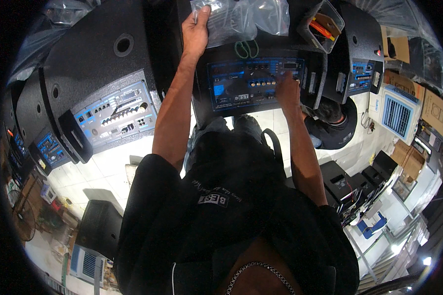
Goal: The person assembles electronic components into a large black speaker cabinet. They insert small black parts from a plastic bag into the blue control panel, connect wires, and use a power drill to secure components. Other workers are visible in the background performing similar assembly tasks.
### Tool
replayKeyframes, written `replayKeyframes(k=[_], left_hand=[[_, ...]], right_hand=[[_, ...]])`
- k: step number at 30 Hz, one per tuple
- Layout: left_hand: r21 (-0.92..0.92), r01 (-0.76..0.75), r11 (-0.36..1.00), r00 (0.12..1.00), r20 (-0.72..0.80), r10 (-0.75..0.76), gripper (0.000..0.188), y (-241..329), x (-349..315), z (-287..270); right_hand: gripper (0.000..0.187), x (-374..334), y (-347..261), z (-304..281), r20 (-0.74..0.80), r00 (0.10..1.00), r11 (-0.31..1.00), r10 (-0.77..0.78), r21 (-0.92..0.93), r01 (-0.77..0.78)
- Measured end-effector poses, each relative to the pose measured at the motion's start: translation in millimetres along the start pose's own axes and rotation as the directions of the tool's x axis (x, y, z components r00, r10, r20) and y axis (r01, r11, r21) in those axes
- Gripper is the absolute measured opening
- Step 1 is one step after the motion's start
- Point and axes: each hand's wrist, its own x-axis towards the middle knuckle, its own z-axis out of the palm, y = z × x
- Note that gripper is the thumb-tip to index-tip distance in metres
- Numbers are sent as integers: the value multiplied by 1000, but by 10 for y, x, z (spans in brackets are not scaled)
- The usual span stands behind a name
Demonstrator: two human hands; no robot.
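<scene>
Panel [234,87] lies btwn the forearms, bodyward & right of L hand [195,38], long axis L–R. R hand [288,91] is nearer, over the panel's R end by the knobs [263,83]; fingers blurred, can't tell if touching or gripping. L hand's thumb is at the L edge of the clear bag [231,22]; grip unclear. Bin [337,35] w/ orange tool [322,29]: beyond R hand, to its right.

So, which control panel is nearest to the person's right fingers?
The middle control panel, straight ahead: the right fingers are over its right part, while no hand shows at the other panels.
</scene>
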Motion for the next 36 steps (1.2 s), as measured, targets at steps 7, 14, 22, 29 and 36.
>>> replayKeyframes(k=[7, 14, 22, 29, 36], left_hand=[[-4, 31, 1000, 999, -8, -31, 31, -2, 1, 7], [-15, 39, 999, 999, 1, -39, 31, 4, 8, 5], [-36, 40, 999, 999, 9, -40, 31, 13, 0, 5], [6, 54, 999, 998, 19, -54, 32, -39, 12, -30], [9, 52, 999, 998, 21, -52, 31, 5, -6, -13]], right_hand=[[25, 18, 4, 9, -15, 1000, 999, -12, -38, 11], [25, 40, 61, 9, 12, 999, 999, -47, -11, 47], [24, 56, -4, -45, 14, 1000, 1000, -26, 12, 26], [24, 120, 53, 2, 31, 999, 998, -26, -55, 27], [27, 176, 74, 7, 92, 996, 1000, 22, 17, -23]])
